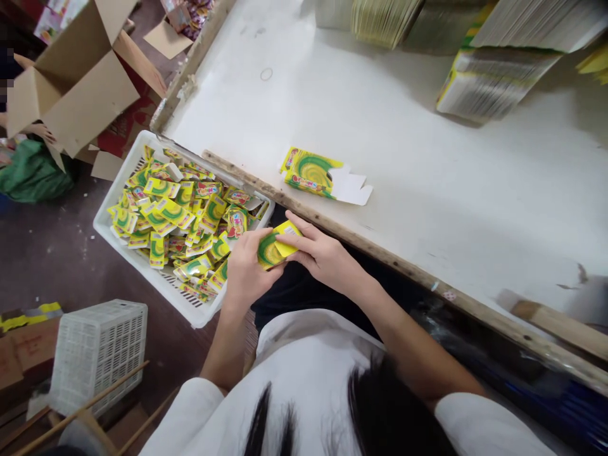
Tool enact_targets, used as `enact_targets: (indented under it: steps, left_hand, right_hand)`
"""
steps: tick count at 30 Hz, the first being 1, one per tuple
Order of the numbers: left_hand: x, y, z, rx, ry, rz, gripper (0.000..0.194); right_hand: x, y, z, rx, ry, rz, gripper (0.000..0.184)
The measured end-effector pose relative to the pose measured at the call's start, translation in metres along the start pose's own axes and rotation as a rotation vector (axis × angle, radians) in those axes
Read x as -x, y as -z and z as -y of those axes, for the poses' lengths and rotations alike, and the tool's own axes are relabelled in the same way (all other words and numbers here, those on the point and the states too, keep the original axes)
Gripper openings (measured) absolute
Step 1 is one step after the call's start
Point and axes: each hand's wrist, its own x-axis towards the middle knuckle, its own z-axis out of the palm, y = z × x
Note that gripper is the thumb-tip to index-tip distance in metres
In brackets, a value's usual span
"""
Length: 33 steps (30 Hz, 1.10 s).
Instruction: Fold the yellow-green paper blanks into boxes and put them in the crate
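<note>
Between my two hands, just off the table's near edge, is a small yellow and green carton. My left hand wraps around its left end. At its right end, the fingers of my right hand are closed on the yellow end flap. Beyond my hands, a partly flattened carton of the same print lies on the white table, its white flaps spread to the right. To the left, a white plastic basket holds many similar small cartons.
Stacks of flat cartons stand at the table's far right. A wooden strip edges the table. On the floor at left are an open cardboard box, a green bag and a white crate. Another person's hand touches the box.
</note>
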Motion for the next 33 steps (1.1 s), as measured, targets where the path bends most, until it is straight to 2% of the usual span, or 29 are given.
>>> enact_targets:
  steps: [2, 6, 11, 13, 15, 18, 20, 22, 26, 29, 31, 33]
  left_hand:
    - [0.000, 0.003, -0.001, 0.034, 0.001, 0.034, 0.050]
    - [-0.005, 0.002, -0.006, 0.062, -0.038, 0.038, 0.061]
    - [-0.011, -0.003, -0.010, -0.023, -0.099, -0.067, 0.054]
    - [-0.010, 0.002, 0.001, -0.016, -0.038, -0.090, 0.052]
    - [-0.007, 0.011, 0.022, -0.102, 0.098, -0.182, 0.056]
    - [0.000, 0.027, 0.060, -0.358, 0.310, -0.384, 0.079]
    - [0.003, 0.032, 0.074, -0.382, 0.356, -0.412, 0.086]
    - [0.004, 0.028, 0.072, -0.279, 0.327, -0.348, 0.074]
    - [0.000, 0.006, 0.041, 0.052, 0.237, -0.147, 0.047]
    - [-0.002, -0.013, 0.021, 0.301, 0.245, -0.056, 0.048]
    - [-0.003, -0.024, 0.014, 0.533, 0.286, 0.007, 0.055]
    - [-0.006, -0.034, 0.008, 0.792, 0.326, 0.031, 0.067]
  right_hand:
    - [0.002, 0.008, -0.002, 0.007, 0.003, 0.054, 0.032]
    - [0.000, 0.020, 0.001, -0.006, 0.044, 0.123, 0.026]
    - [-0.009, 0.011, 0.011, -0.057, -0.012, -0.028, 0.023]
    - [-0.014, 0.012, 0.010, -0.076, 0.005, -0.069, 0.039]
    - [-0.021, 0.019, 0.001, 0.005, -0.018, -0.171, 0.056]
    - [-0.033, 0.034, -0.019, 0.330, -0.194, -0.380, 0.051]
    - [-0.041, 0.038, -0.032, 0.542, -0.325, -0.387, 0.044]
    - [-0.048, 0.035, -0.041, 0.658, -0.387, -0.333, 0.039]
    - [-0.052, 0.027, -0.046, 0.702, -0.369, -0.346, 0.033]
    - [-0.048, 0.028, -0.042, 0.637, -0.307, -0.445, 0.033]
    - [-0.042, 0.029, -0.034, 0.497, -0.254, -0.526, 0.029]
    - [-0.035, 0.029, -0.020, 0.305, -0.193, -0.543, 0.025]
